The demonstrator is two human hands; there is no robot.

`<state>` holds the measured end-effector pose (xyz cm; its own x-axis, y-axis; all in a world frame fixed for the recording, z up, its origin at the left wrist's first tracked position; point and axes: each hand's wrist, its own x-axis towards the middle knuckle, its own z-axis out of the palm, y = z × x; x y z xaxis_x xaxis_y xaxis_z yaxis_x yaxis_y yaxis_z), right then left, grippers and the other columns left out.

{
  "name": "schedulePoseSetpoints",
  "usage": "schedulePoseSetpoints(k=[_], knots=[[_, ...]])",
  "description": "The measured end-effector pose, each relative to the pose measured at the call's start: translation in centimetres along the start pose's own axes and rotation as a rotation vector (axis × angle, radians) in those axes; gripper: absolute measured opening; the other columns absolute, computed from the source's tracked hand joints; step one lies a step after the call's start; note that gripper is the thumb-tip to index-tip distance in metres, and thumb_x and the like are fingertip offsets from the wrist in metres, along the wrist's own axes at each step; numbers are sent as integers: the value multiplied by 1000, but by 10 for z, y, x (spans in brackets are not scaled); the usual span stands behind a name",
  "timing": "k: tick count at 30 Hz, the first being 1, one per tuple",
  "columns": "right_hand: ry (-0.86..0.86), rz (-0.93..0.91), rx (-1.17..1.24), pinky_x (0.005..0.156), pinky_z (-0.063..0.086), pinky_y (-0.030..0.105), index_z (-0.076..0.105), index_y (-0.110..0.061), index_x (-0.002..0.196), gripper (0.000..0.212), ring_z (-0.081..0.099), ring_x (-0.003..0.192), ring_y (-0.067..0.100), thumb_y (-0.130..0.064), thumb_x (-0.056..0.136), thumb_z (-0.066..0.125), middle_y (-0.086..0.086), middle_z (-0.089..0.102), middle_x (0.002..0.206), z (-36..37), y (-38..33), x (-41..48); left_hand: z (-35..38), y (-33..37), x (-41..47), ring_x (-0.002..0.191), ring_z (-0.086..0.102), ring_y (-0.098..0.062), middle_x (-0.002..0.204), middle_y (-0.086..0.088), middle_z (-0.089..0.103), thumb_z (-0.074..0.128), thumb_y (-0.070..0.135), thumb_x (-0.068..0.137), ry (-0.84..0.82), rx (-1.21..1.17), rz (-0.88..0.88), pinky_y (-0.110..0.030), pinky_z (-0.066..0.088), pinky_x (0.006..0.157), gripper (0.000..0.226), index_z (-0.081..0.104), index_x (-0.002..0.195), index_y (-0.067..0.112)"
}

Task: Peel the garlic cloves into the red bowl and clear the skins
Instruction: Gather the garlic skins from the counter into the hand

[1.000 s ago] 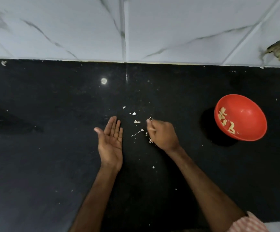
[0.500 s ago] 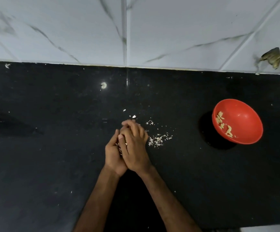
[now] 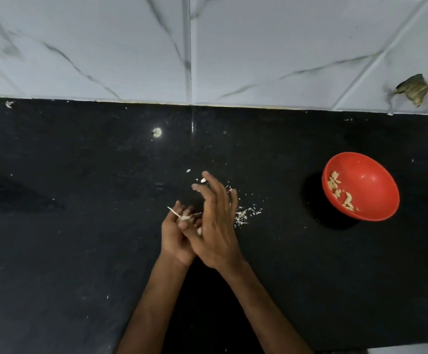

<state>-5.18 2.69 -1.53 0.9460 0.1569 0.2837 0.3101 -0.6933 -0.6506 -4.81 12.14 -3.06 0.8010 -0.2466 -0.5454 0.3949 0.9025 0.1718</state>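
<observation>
My left hand (image 3: 173, 235) is cupped at the middle of the black counter, its fingers curled round a small bunch of pale garlic skins (image 3: 184, 216). My right hand (image 3: 216, 226) lies against it with straight, spread fingers, the palm over the left hand's fingers. A little heap of loose skin flakes (image 3: 243, 215) lies on the counter just right of my hands. The red bowl (image 3: 371, 192) stands at the right, tilted, with several peeled cloves (image 3: 339, 192) along its left side.
The black counter (image 3: 80, 226) runs back to a white marble-tiled wall (image 3: 131, 47). Tiny skin specks (image 3: 188, 171) lie beyond my fingertips. A broken patch (image 3: 413, 89) shows in the wall tile at the upper right. A white mark (image 3: 157, 131) sits near the wall.
My right hand swept skins to my left hand; the two closed together. Now the left holds gathered skins, and the right hand's fingers have straightened and spread.
</observation>
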Motion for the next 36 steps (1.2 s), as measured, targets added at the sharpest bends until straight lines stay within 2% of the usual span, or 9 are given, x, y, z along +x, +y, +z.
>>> schedulePoseSetpoints(k=[3,7,13,17,21,24,30,32,36], knots=[[45,142,-115,122,10,59,38,-19,150,75,16,154,20,-69,97,22,-1,17,167,-33,36,-21,1,15,6,46,41,-8,57,6,43,62,19,89,-10,-229,45,-19,38,42,30,47,63,18],[-133,415,-392,126,8,54,14,-10,160,106,-7,156,23,-86,86,10,8,-7,169,-35,76,-38,4,42,1,47,44,-12,58,3,46,62,6,85,-138,-373,50,-24,39,42,25,51,64,13],[-209,218,-350,126,-2,36,2,-5,160,104,-9,156,23,-82,91,15,14,-12,168,45,31,40,-8,68,-6,57,53,-16,74,-2,59,73,-3,79,-211,-400,131,-25,44,47,13,64,77,6],[-221,104,-295,125,22,42,35,-5,154,62,16,154,29,-43,106,41,15,25,164,72,32,85,-12,79,-11,60,54,-12,78,2,62,64,9,89,-146,-375,160,-21,46,52,13,66,77,11],[-128,-61,-231,103,51,41,63,2,128,35,51,130,29,3,93,61,12,59,133,56,46,49,-12,80,-15,64,61,-12,84,2,66,48,21,99,-58,-407,192,-22,52,56,30,70,80,12],[-146,-115,-209,107,47,32,64,3,125,30,52,127,25,0,96,57,11,59,129,33,45,-3,-14,76,-17,73,68,-16,92,0,71,47,22,101,-47,-428,183,-26,58,64,30,73,89,12],[-374,40,-6,120,16,13,36,-13,154,72,9,154,6,-61,101,39,-6,22,164,3,20,-72,-23,69,-18,95,73,-24,109,-5,73,47,19,99,-32,-414,186,-35,62,73,31,75,102,5],[-353,-38,-80,121,25,23,46,-12,148,61,16,153,11,-53,103,46,-1,32,160,8,24,-72,-25,67,-19,98,73,-23,111,-4,73,45,21,102,-6,-407,195,-34,62,76,34,75,102,6],[-151,-118,-140,109,45,29,71,-5,117,28,50,131,19,0,90,66,7,64,129,9,44,-67,-29,64,-23,105,72,-24,119,-5,71,42,22,105,5,-387,197,-36,62,79,37,74,107,5]])
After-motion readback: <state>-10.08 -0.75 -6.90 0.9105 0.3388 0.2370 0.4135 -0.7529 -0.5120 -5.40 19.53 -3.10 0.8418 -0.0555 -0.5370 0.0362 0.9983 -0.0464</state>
